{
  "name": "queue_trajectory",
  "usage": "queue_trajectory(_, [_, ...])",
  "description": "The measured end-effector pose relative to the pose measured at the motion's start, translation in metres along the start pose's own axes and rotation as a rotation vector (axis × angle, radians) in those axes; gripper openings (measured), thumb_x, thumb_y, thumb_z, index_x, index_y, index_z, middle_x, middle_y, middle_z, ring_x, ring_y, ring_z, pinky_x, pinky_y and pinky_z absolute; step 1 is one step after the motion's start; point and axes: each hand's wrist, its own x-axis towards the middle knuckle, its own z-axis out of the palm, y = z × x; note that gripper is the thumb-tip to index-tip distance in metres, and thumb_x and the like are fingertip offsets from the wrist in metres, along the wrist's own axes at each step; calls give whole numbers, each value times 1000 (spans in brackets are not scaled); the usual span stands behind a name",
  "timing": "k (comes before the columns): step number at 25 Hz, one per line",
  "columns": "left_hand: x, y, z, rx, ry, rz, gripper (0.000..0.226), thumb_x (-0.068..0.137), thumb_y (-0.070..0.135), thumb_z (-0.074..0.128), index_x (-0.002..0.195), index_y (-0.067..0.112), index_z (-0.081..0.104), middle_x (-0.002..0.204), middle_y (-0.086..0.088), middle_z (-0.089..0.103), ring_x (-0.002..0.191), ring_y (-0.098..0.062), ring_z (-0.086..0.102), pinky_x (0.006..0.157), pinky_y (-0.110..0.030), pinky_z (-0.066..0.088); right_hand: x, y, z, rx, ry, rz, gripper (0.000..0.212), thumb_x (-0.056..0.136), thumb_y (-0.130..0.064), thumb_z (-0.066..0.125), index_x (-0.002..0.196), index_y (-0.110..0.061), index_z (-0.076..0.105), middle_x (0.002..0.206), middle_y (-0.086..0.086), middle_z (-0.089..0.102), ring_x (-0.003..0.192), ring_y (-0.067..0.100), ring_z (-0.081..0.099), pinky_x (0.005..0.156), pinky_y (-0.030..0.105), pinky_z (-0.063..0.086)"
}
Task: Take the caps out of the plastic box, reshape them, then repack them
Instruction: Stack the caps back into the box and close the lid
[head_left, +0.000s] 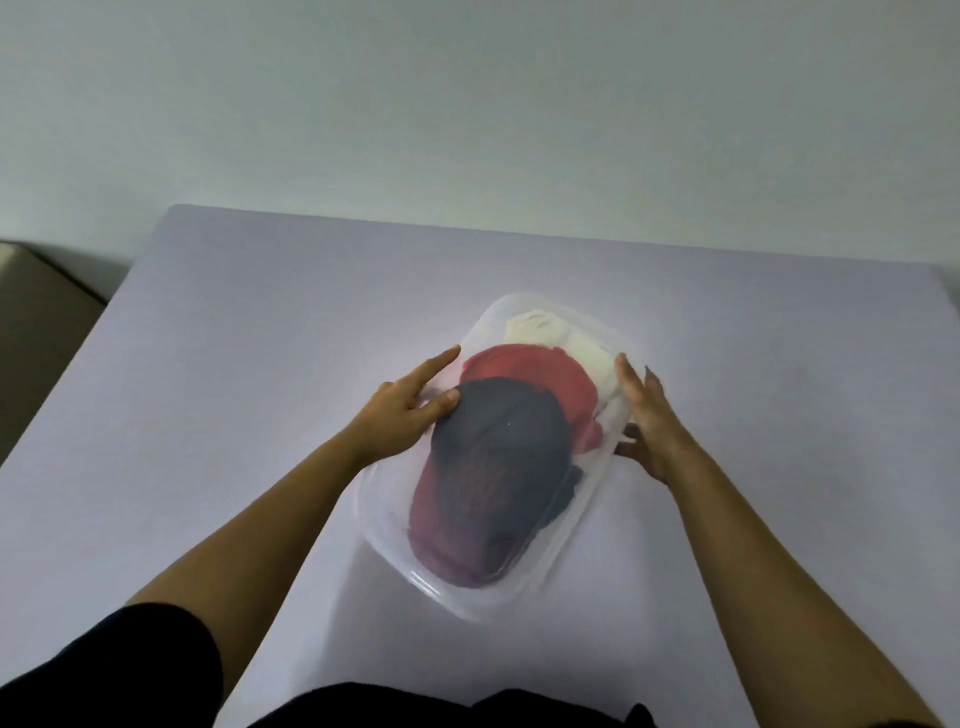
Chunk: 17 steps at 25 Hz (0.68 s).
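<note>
A clear plastic box lies on the pale table, its long side running away from me. Three caps are stacked inside it: a cream cap at the far end, a red cap in the middle, and a dark grey cap with a maroon brim nearest me. My left hand holds the box's left rim, fingers outside and thumb touching the dark grey cap. My right hand lies flat against the box's right wall, thumb hooked toward it.
The table is covered in a light lilac cloth and ends at a plain wall behind. A beige piece of furniture stands past the table's left edge. My dark clothing shows at the bottom of the view.
</note>
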Motion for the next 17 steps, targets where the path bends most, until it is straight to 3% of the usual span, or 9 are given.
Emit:
queue_trajectory(2, [14,20,-15,42,-73,60,51,93,48,42,139,55,21,131,-6,55,118,-26,52,103,-48,42,4,-11,-14,43,-97,6,72,72,-71,55,129,-29,46,125,7,58,106,33,60,74,46,57])
queue_trajectory(5, [42,46,-30,142,-101,66,60,92,53,40,144,47,12,144,-9,45,128,-33,44,109,-47,34,11,-14,-17,192,-8,-45,73,64,-68,63,123,-27,52,119,13,60,101,36,62,73,51,57])
queue_trajectory(9, [74,56,-52,215,214,-78,75,89,58,41,150,24,11,153,-11,30,137,-34,33,110,-49,31,25,-14,-14,446,152,-65,52,82,-55,56,121,-22,50,106,14,61,90,34,64,66,46,56])
queue_trajectory(11, [76,48,-46,-45,192,-278,82,87,59,47,149,21,11,151,-12,32,132,-39,37,99,-54,41,38,-17,-12,548,237,-93,36,86,-48,55,113,-24,48,100,10,58,84,30,62,62,41,56])
queue_trajectory(13, [78,40,-23,-416,157,-320,78,84,55,56,144,22,19,141,-11,42,119,-37,50,88,-53,51,51,-26,-7,612,255,-122,24,90,-41,54,106,-27,43,94,6,55,80,27,61,55,35,54])
queue_trajectory(17, [116,28,-5,-633,345,-285,64,82,41,67,134,17,37,125,-10,54,105,-31,59,82,-51,56,88,-39,-13,563,176,-140,31,87,-40,58,106,-20,43,93,5,55,81,23,62,78,45,54])
